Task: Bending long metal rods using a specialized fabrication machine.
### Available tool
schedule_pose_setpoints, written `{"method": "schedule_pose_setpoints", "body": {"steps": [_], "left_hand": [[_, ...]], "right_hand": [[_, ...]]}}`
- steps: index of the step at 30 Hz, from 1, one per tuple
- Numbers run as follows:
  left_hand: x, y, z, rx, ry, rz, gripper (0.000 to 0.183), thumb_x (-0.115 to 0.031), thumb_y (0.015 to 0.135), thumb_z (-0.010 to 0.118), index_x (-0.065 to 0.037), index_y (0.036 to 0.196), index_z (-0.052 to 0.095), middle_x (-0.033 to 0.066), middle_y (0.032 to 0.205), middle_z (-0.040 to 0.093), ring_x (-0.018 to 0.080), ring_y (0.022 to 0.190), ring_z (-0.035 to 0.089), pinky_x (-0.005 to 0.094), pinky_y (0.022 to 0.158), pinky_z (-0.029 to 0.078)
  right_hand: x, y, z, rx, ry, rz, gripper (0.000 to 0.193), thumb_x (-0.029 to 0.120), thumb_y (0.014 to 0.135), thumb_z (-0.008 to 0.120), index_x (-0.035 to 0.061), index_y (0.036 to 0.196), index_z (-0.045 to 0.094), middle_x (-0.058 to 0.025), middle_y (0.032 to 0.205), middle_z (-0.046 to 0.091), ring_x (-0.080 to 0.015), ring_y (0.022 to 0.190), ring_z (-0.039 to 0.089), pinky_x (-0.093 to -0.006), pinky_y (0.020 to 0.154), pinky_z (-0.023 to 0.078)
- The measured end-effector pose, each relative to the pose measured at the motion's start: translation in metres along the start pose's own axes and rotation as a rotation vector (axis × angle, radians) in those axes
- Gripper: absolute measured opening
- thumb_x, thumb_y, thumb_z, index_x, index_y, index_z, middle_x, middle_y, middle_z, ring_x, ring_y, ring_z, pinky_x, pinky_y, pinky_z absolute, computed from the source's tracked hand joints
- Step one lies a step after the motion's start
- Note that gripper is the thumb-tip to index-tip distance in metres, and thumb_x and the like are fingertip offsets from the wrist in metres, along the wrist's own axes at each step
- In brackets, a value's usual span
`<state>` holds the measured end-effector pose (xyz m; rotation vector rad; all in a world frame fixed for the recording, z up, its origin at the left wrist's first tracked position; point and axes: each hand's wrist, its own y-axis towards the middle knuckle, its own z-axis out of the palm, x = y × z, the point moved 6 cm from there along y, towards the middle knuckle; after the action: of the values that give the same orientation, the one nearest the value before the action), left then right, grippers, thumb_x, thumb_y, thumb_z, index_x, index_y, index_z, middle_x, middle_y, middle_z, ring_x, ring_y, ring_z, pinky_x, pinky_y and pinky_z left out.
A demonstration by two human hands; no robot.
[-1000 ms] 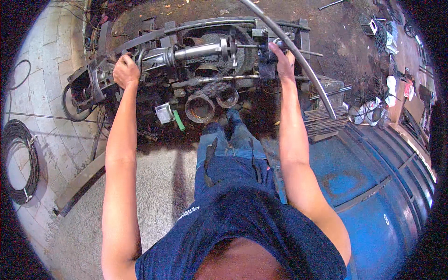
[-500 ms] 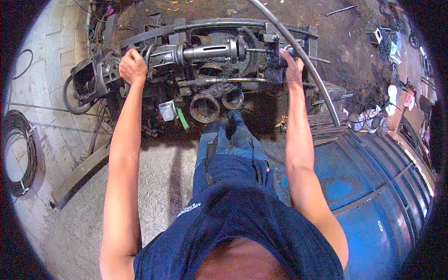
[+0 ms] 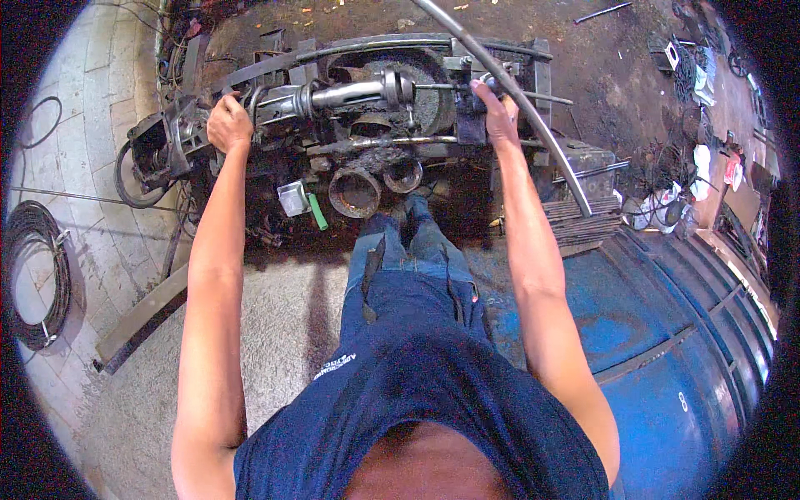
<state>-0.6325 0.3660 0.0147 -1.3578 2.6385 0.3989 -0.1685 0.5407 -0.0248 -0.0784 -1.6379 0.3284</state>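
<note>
My left hand is closed in a fist at the left end of a greasy machine; what its fingers hold is hidden. Between my hands lies a shiny metal shaft with a thick collar toward its right end. A thin rod runs on from it to a dark block. At that block my right hand is closed, thumb up, around a part too hidden to name. A long curved metal bar slants close past the right hand.
Below the shaft sit two round metal rings. Beside them are a clear small box and a green piece. A hose coil lies at left, a blue metal panel at right, and stacked rods nearby.
The machine and both hands appear slightly further left, partly because the view shifted. The long slot seen on the shaft earlier no longer shows clearly. Both hands keep their holds.
</note>
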Motion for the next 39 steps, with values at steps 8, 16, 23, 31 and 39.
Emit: {"method": "schedule_pose_setpoints", "body": {"steps": [8, 16, 23, 31, 39], "left_hand": [[0.006, -0.001, 0.003, -0.011, -0.03, -0.004, 0.041, -0.035, 0.086, 0.037, -0.018, 0.091, 0.074, 0.016, 0.094, 0.068, 0.0352, 0.091, 0.063, 0.0433, 0.081, 0.046], [0.011, 0.0, -0.001, 0.003, -0.006, -0.047, 0.042, -0.036, 0.086, 0.036, -0.019, 0.091, 0.074, 0.0171, 0.092, 0.068, 0.0364, 0.09, 0.063, 0.0447, 0.08, 0.047], [0.008, -0.003, -0.003, 0.022, 0.011, -0.095, 0.042, -0.037, 0.084, 0.037, -0.018, 0.092, 0.074, 0.0181, 0.093, 0.067, 0.0366, 0.091, 0.063, 0.0442, 0.08, 0.048], [0.011, -0.002, -0.001, 0.017, -0.006, -0.089, 0.041, -0.037, 0.085, 0.038, -0.02, 0.09, 0.074, 0.0167, 0.093, 0.068, 0.0357, 0.09, 0.063, 0.0443, 0.078, 0.048], [0.012, -0.002, -0.002, 0.012, 0.027, -0.082, 0.041, -0.039, 0.086, 0.038, -0.02, 0.091, 0.074, 0.0162, 0.092, 0.068, 0.0355, 0.089, 0.063, 0.0443, 0.076, 0.048]], "right_hand": [[0.015, -0.026, -0.006, -0.113, -0.146, -0.188, 0.1, 0.03, 0.066, 0.082, -0.0098, 0.139, 0.027, -0.0255, 0.144, 0.031, -0.0323, 0.133, 0.032, -0.0397, 0.112, 0.021], [-0.022, -0.041, -0.113, -0.305, 0.048, -0.201, 0.036, 0.001, 0.086, 0.059, -0.0055, 0.121, 0.052, -0.0131, 0.118, 0.056, -0.021, 0.112, 0.053, -0.031, 0.095, 0.045], [-0.033, -0.025, -0.141, -0.397, -0.091, -0.146, 0.023, 0.009, 0.09, 0.057, -0.0044, 0.108, 0.061, -0.011, 0.105, 0.065, -0.0165, 0.098, 0.059, -0.0294, 0.09, 0.045], [0.006, 0.012, -0.069, -0.221, -0.715, -0.484, 0.03, 0.018, 0.09, 0.053, -0.0013, 0.113, 0.06, -0.0203, 0.113, 0.061, -0.0386, 0.11, 0.055, -0.0449, 0.098, 0.04], [-0.011, 0.024, -0.037, 0.108, -1.37, -0.596, 0.039, 0.015, 0.082, 0.057, 0.0089, 0.121, 0.057, -0.0102, 0.13, 0.053, -0.029, 0.13, 0.039, -0.0491, 0.111, 0.023]]}}
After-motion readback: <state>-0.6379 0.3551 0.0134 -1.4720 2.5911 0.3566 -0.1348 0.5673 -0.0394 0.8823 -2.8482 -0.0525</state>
